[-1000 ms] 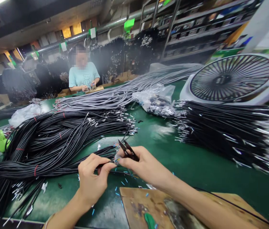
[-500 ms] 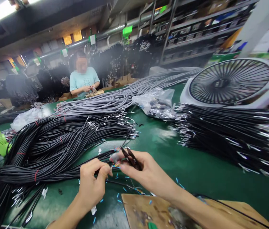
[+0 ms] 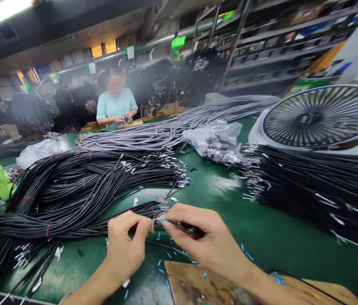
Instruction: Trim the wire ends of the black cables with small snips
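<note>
Nearest, under the wrists, lay a worn brown wooden board (image 3: 194, 284) flecked with tiny blue offcuts (image 3: 168, 255). Above it the left hand (image 3: 124, 245) had its fingers (image 3: 143, 226) pinched together on the end of a thin black sheathed cable (image 3: 131, 210), whose bared coloured cores sat right at the fingertips. The right hand (image 3: 207, 241) met it there, its fingers closed round small black snips (image 3: 187, 229), blades pointing at those cores; whether the blades were closed I could not tell.

Judging by the litter of blue scraps around the fingers on the glossy green counter (image 3: 261, 237), plenty of ends looked trimmed already. Left of the fingers sprawled a big heap of matte black cables (image 3: 70, 190) banded with red ties, seemingly waiting. Right of them lay a flat stack of black cables (image 3: 318, 186) with bright metal ends. Farther beyond the fingers were grey cables (image 3: 166, 131), a crinkled clear plastic bag (image 3: 217, 140), a round white fan (image 3: 321, 118), and a person in a pale blue shirt (image 3: 116, 108).
</note>
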`<state>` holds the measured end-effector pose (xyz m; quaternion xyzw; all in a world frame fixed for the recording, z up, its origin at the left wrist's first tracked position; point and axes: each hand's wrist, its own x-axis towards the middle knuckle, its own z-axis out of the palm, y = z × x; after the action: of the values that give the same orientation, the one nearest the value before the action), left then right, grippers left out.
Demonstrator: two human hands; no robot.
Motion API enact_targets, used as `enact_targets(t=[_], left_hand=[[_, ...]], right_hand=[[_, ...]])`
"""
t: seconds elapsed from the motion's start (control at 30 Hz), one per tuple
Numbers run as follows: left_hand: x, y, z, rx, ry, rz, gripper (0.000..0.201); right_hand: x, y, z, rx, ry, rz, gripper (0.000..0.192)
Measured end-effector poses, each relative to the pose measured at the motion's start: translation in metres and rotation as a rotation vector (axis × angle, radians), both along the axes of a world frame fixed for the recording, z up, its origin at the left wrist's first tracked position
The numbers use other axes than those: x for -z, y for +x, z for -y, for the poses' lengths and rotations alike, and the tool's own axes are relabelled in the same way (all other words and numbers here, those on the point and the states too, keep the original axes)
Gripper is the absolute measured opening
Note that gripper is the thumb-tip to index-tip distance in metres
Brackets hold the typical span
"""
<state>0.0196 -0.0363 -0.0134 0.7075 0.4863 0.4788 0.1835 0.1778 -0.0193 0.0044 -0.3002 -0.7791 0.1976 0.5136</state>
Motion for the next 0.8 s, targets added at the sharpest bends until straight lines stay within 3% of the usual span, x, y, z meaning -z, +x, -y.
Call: enact_targets(t=[0.33, 0.47, 0.8], left_hand=[[-0.0011, 0.0003, 0.0009, 0.021, -0.039, 0.002, 0.032], [-0.0011, 0.0005, 0.0009, 0.011, -0.04, 0.008, 0.032], [0.0028, 0.0019, 0.0013, 0.004, -0.042, 0.026, 0.029]], right_hand=[[0.0014, 0.0, -0.0002, 0.005, 0.028, 0.066, 0.021], [-0.0005, 0.0016, -0.0001, 0.084, 0.014, 0.016, 0.019], [0.0059, 0.0018, 0.0, 0.116, 0.118, 0.074, 0.015]])
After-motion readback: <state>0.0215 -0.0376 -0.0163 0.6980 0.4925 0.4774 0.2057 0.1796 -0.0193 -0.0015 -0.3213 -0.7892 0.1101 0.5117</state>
